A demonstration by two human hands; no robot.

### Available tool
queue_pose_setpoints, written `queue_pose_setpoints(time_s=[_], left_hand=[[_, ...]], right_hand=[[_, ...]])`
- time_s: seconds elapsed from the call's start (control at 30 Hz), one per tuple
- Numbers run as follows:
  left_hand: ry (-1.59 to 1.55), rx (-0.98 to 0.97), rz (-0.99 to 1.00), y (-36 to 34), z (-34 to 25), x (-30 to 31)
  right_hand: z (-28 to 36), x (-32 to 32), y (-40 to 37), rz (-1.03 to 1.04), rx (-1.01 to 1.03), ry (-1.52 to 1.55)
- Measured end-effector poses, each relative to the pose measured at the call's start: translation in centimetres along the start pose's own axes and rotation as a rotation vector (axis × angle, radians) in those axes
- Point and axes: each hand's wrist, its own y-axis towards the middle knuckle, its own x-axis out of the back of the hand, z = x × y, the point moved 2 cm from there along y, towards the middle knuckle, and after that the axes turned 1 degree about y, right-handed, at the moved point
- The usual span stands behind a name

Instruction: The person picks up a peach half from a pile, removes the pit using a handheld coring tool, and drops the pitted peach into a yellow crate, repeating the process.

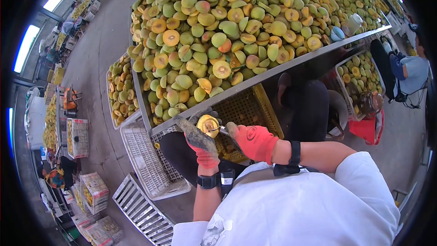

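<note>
My left hand (pixel 200 142), in a dirty red and grey glove, is wrapped round a halved fruit (pixel 208 125) with its yellow cut face up. From the right, my right hand (pixel 251 140), in a red glove, is closed on a small metal tool (pixel 222 129) whose tip is at the fruit. Both hands are over a yellow crate (pixel 264 105), just below the metal edge of a table (pixel 236 83) heaped with green and yellow halved fruit (pixel 221 69).
White crates (pixel 144 164) stand at the left, one holding fruit (pixel 122 92). A fruit-filled crate (pixel 359 75), a jar (pixel 369 102) and a red bag (pixel 368 130) are at the right. Another person (pixel 415 68) sits at the far right.
</note>
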Motion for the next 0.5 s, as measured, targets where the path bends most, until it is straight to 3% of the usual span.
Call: queue_pose_setpoints(time_s=[0.23, 0.3, 0.33, 0.4, 0.5], left_hand=[[0.005, -0.040, -0.023, 0.1, 0.6, 0.5], [0.055, -0.120, 0.005, 0.3, 0.6, 0.6], [0.102, -0.199, 0.032, 0.3, 0.5, 0.6], [0.151, -0.259, 0.012, 0.2, 0.3, 0.2], [0.158, -0.288, 0.007, 0.2, -0.1, 0.1]], right_hand=[[0.2, -0.7, 0.0, 0.092, -0.029, 0.158], [0.4, -0.8, -0.1, 0.114, -0.047, 0.487], [0.6, -0.6, -0.2, 0.112, -0.048, 0.490], [1.3, 0.0, -0.3, 0.288, -0.303, 0.982], [1.2, -0.1, -0.3, 0.298, -0.273, 0.996]])
